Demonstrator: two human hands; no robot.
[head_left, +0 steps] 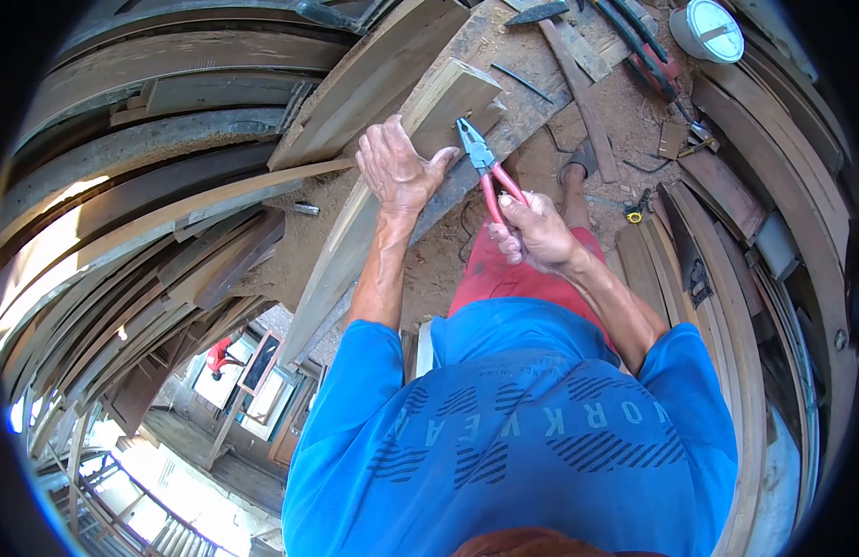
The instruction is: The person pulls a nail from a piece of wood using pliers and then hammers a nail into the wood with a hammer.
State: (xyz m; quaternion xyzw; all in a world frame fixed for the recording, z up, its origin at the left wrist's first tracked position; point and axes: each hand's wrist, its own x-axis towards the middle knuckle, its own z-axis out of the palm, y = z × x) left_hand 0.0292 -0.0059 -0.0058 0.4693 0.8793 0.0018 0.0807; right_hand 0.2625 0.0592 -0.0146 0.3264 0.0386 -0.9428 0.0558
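My right hand (538,232) is closed around the red handles of a pair of pliers (479,150). The pliers point up and to the left, and their metal jaws are at the edge of a wooden board (448,97). Whether the jaws grip anything is too small to make out. My left hand (399,167) rests on the wood to the left of the pliers, its thumb stretched out toward the jaws and its fingers extended. The long board runs under that hand down toward the lower left.
A hammer (538,13) and a thin dark rod (522,82) lie on the wooden bench. Beyond are a red and black tool (654,67) and a white bucket (708,32). Stacked planks (142,158) line both sides. A person in red (221,356) is far off, lower left.
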